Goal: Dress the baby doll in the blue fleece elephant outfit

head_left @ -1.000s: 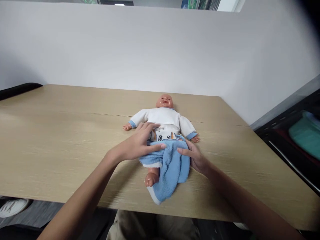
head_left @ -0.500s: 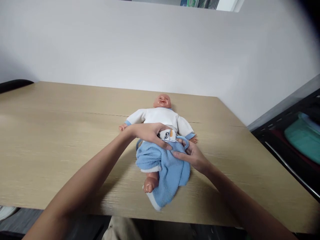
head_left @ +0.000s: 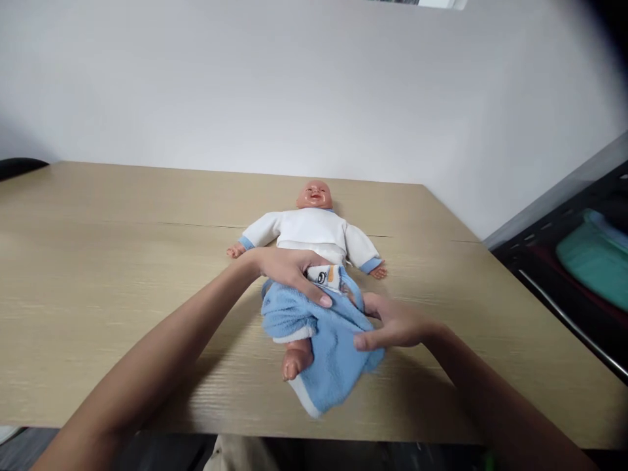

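A baby doll [head_left: 314,195] lies on its back, head toward the wall, in a white top [head_left: 314,229] with blue cuffs. Blue fleecy doll trousers [head_left: 338,363] with white hems cover its lower body, and one foot [head_left: 296,360] pokes out of a leg. The other trouser leg lies flat, with no foot showing. My left hand [head_left: 297,271] grips the waistband by the patch with an eye and orange mark [head_left: 324,276]. On the right side of the trousers, my right hand [head_left: 387,320] has its thumb on top of the cloth and its fingers inside, partly hidden.
The wooden table [head_left: 122,294] runs back to a pale wall [head_left: 245,85]. A black rack [head_left: 540,275] at the right holds a teal item [head_left: 593,255]. A dark curved edge [head_left: 22,167] shows at the far left.
My right hand has moved right and slightly down, pulling the waist of the trousers wider on that side. My left hand keeps its hold at the waistband.
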The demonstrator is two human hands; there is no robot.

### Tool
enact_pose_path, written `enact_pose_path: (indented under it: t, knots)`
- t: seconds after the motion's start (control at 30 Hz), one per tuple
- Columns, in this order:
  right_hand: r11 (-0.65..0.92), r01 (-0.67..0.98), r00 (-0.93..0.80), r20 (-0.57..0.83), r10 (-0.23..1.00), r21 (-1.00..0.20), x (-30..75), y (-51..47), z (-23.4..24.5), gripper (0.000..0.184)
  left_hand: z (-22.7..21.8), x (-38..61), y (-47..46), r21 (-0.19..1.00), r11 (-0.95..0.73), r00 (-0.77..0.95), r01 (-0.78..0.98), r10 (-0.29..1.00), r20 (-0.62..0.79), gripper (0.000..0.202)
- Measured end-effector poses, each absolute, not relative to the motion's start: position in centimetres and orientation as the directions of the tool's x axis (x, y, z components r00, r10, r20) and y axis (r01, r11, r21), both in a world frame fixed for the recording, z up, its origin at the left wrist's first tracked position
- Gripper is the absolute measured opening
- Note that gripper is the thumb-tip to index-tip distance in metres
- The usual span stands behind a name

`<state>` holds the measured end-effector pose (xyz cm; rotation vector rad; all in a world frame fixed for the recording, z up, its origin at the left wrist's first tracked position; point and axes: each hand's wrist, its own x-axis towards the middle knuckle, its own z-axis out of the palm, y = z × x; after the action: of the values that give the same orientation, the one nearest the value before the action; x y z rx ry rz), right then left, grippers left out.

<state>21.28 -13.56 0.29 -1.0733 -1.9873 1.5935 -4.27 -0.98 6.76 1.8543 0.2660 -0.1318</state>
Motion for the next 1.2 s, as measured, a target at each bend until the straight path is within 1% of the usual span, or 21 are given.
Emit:
enact_pose_path:
  t: [0.07, 0.1, 0.2, 0.27, 0.33, 0.4, 0.47, 0.5, 0.53, 0.6, 0.67, 0.73, 0.83, 0.9, 0.97, 1.03, 1.1, 1.2]
  knots:
    - [0.056, 0.378, -0.655, -0.224, 0.722, -0.924, 21.3, -13.7, 0.5, 0.043, 6.6, -4.4, -0.7, 0.923, -0.278, 0.964, 0.267, 0.088, -0.252, 0.044]
    - [0.026, 0.368, -0.654, -0.239, 0.718, -0.93, 21.3, -13.8, 0.5, 0.042, 6.6, -4.5, -0.7, 0.919, -0.288, 0.963, 0.268, 0.085, -0.254, 0.042]
    - [-0.067, 0.203, -0.663, -0.188, 0.724, -0.977, 21.1, -14.0, 0.3, 0.038, 6.8, -4.5, -1.1, 0.909, -0.341, 0.971, 0.24, 0.073, -0.229, 0.046]
    - [-0.091, 0.106, -0.652, -0.138, 0.746, -0.99, 21.1, -14.0, -0.1, 0.036, 6.9, -4.5, -1.5, 0.918, -0.352, 0.984, 0.18, 0.072, -0.166, 0.046]
    - [-0.093, 0.079, -0.615, -0.122, 0.779, -0.993, 21.1, -14.0, -0.5, 0.039, 6.9, -4.3, -1.8, 0.932, -0.347, 0.992, 0.108, 0.099, -0.078, 0.04]
    - [-0.104, 0.133, -0.562, -0.162, 0.811, -0.986, 21.3, -14.0, -0.8, 0.044, 6.7, -4.2, -2.1, 0.931, -0.359, 0.988, 0.07, 0.153, -0.015, 0.034]
    - [-0.12, 0.189, -0.554, -0.207, 0.806, -0.975, 21.4, -14.0, -0.8, 0.047, 6.5, -4.2, -2.3, 0.927, -0.369, 0.979, 0.068, 0.203, 0.009, 0.031]
    - [-0.133, 0.192, -0.576, -0.222, 0.787, -0.972, 21.5, -14.1, -0.7, 0.049, 6.3, -4.2, -2.3, 0.93, -0.361, 0.977, 0.072, 0.215, 0.007, 0.031]
    - [-0.148, 0.167, -0.609, -0.22, 0.762, -0.975, 21.5, -14.1, -0.7, 0.052, 6.1, -4.2, -2.3, 0.935, -0.345, 0.976, 0.078, 0.216, -0.002, 0.033]
    - [-0.187, 0.055, -0.654, -0.177, 0.735, -0.981, 21.5, -14.2, -0.5, 0.061, 5.8, -4.4, -2.2, 0.946, -0.312, 0.979, 0.094, 0.203, -0.03, 0.04]
    - [-0.229, -0.074, -0.605, -0.139, 0.784, -0.971, 21.2, -14.2, -0.3, 0.069, 5.4, -4.4, -2.1, 0.948, -0.297, 0.982, 0.118, 0.179, -0.066, 0.048]
    - [-0.236, -0.17, -0.485, -0.127, 0.865, -0.957, 20.7, -14.1, -0.1, 0.074, 5.3, -4.3, -2.2, 0.944, -0.3, 0.985, 0.139, 0.145, -0.099, 0.053]
    - [-0.218, -0.228, -0.351, -0.128, 0.928, -0.949, 20.0, -13.9, 0.0, 0.074, 5.3, -4.0, -2.4, 0.945, -0.302, 0.991, 0.121, 0.097, -0.095, 0.048]
    - [-0.222, -0.233, -0.338, -0.135, 0.931, -0.947, 19.8, -13.7, -0.3, 0.069, 5.2, -4.0, -2.5, 0.95, -0.3, 0.994, 0.085, 0.095, -0.059, 0.043]
    - [-0.236, -0.219, -0.365, -0.144, 0.92, -0.947, 19.9, -13.6, -0.7, 0.067, 5.1, -4.1, -2.4, 0.957, -0.282, 0.99, 0.062, 0.138, -0.024, 0.04]
    - [-0.241, -0.192, -0.415, -0.144, 0.898, -0.951, 20.3, -13.5, -1.3, 0.071, 5.0, -4.3, -2.3, 0.964, -0.256, 0.978, 0.07, 0.207, -0.016, 0.04]
    - [-0.232, -0.14, -0.491, -0.136, 0.861, -0.963, 20.8, -13.6, -1.5, 0.079, 5.0, -4.4, -2.3, 0.967, -0.239, 0.966, 0.088, 0.259, -0.023, 0.041]
    - [-0.217, -0.05, -0.637, -0.136, 0.759, -0.975, 21.4, -13.9, -1.4, 0.088, 5.1, -4.4, -2.6, 0.965, -0.227, 0.956, 0.133, 0.288, -0.064, 0.041]
